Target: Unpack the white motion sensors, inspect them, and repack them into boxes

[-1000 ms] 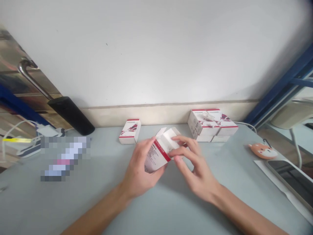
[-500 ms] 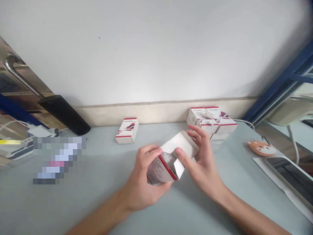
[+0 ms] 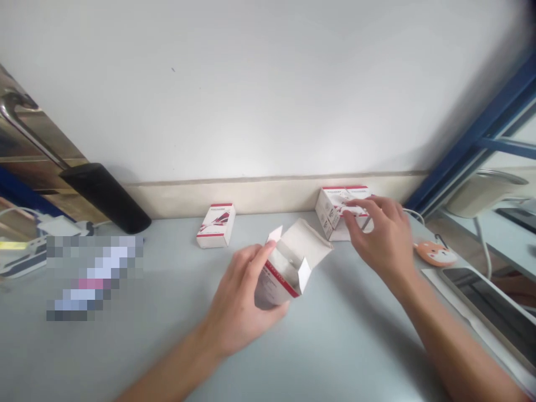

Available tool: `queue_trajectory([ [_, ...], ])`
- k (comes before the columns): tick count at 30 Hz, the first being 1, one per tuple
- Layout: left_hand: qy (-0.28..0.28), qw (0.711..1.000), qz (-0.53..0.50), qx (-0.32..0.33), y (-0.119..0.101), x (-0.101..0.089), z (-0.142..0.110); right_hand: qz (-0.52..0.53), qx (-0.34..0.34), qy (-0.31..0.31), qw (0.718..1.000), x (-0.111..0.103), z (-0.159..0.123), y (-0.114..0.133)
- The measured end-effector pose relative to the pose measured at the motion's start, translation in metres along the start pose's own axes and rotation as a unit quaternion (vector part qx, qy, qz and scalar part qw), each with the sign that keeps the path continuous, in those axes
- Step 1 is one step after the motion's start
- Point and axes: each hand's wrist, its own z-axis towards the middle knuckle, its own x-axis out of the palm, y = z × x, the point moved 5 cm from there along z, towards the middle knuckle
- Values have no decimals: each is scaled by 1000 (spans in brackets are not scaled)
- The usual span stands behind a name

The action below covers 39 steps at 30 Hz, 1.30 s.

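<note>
My left hand (image 3: pixel 240 301) grips a small white carton (image 3: pixel 278 285) with a red stripe from its left side, thumb below and fingers above. The carton is tilted, with its lid flap raised at the back and its side flaps apart. Something pale shows inside, too blurred to name. At the stacked cartons (image 3: pixel 329 215), my right hand (image 3: pixel 379 231) has thumb and index finger drawn together on a small white packet (image 3: pixel 355 210) at their top. The fingers hide part of that packet and the right side of the stack.
Another red-and-white carton (image 3: pixel 216 226) stands near the wall. On the left are a black cylindrical handle (image 3: pixel 106 195) and a pixelated item (image 3: pixel 94 279). A fox-faced orange case (image 3: pixel 438 253) and a phone (image 3: pixel 489 312) lie on the right.
My right hand has left the carton's lid flap and moved right and back to the stacked cartons. The left hand still holds the carton, whose flaps now spread wider.
</note>
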Motion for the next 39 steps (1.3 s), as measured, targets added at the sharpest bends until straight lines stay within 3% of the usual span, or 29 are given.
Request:
queue_trajectory([
  [4, -53, 998, 27, 1, 7, 0, 1, -9, 36, 65, 997, 14, 2, -29],
  [7, -98, 993, 71, 2, 14, -3, 1, 48, 76, 45, 995, 7, 4, -27],
  [9, -107, 987, 120, 16, 17, -4, 2, 111, 74, -3, 991, -7, 3, -8],
  [11, -104, 979, 170, 34, 19, -3, 3, 187, 2, -49, 981, -24, -4, 28],
  [14, -84, 973, 207, 62, 17, -2, 3, 268, -182, -14, 946, -38, -25, 88],
  [17, -67, 969, 211, 106, 9, -1, 2, 291, -243, 25, 925, -35, -43, 116],
  [22, -44, 967, 206, 141, -2, -1, 2, 336, -196, 96, 916, -19, -44, 109],
  [28, -54, 977, 186, 94, 4, 1, 1, 368, -138, 169, 904, -12, -44, 107],
  [35, -83, 987, 135, 24, 8, -1, 3, 335, -137, 160, 918, -7, -49, 105],
  [39, -102, 988, 114, 14, 7, -1, 2, 319, -160, 164, 920, -8, -51, 106],
])
